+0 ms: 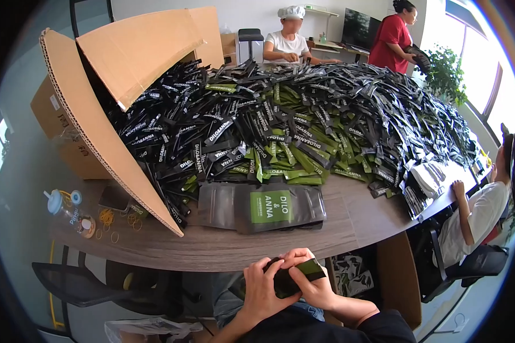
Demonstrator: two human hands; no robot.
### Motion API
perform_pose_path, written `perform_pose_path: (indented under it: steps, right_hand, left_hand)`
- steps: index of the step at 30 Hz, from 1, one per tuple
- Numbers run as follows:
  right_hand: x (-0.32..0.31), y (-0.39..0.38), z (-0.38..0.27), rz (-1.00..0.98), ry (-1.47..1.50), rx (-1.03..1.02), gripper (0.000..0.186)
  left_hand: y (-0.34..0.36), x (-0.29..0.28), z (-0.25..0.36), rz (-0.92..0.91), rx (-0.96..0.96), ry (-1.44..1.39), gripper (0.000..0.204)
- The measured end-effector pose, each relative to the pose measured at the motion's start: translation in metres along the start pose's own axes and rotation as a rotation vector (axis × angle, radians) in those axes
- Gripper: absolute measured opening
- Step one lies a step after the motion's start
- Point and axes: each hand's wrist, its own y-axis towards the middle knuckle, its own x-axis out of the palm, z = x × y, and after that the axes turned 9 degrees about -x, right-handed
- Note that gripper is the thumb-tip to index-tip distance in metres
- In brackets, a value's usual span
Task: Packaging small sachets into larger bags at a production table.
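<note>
In front of my lap, just off the near table edge, my left hand [262, 287] and my right hand [313, 286] grip a black-and-green packet [310, 268] between them. Fingers of both hands are closed on it and cover much of it, so I cannot tell whether it is one pouch or several sachets. Beyond my hands, flat black pouches [306, 207] with a green label lie overlapping on the table. A large heap of slim black sachets [212, 134] rises behind them, with green sachets [309, 163] mixed in.
An open cardboard box [91, 131] tips over the table's left side. Near it are a bottle [68, 211] and yellow rubber bands [106, 217]. Below the table at right stands another carton [399, 280]. People sit or stand at the back and at the right end [475, 217].
</note>
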Motion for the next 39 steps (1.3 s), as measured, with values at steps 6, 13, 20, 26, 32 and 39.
perform_pose_path:
  steps: [6, 13, 20, 26, 32, 39]
  right_hand:
    - [-0.020, -0.004, 0.011, 0.015, 0.247, 0.058, 0.018]
    - [-0.034, 0.010, -0.009, -0.255, -0.499, -0.222, 0.027]
    - [-0.067, 0.007, 0.013, -0.901, -0.097, 0.183, 0.017]
    - [-0.052, 0.010, 0.012, -0.867, -0.105, 0.373, 0.022]
    - [-0.065, 0.017, 0.009, -1.070, -0.085, 0.535, 0.018]
    - [-0.070, 0.007, 0.010, -0.460, 0.337, 0.562, 0.032]
  left_hand:
    - [0.006, -0.034, -0.014, -0.311, -0.250, -0.411, 0.047]
    - [0.004, -0.038, -0.017, -0.397, -0.258, -0.356, 0.018]
    - [0.002, -0.030, -0.018, -0.640, -0.015, -0.372, 0.020]
    - [-0.002, -0.027, -0.014, -0.595, -0.044, -0.401, 0.017]
    - [0.003, -0.028, -0.010, -0.538, -0.092, -0.465, 0.017]
    - [0.006, -0.031, -0.010, -0.318, -0.231, -0.398, 0.015]
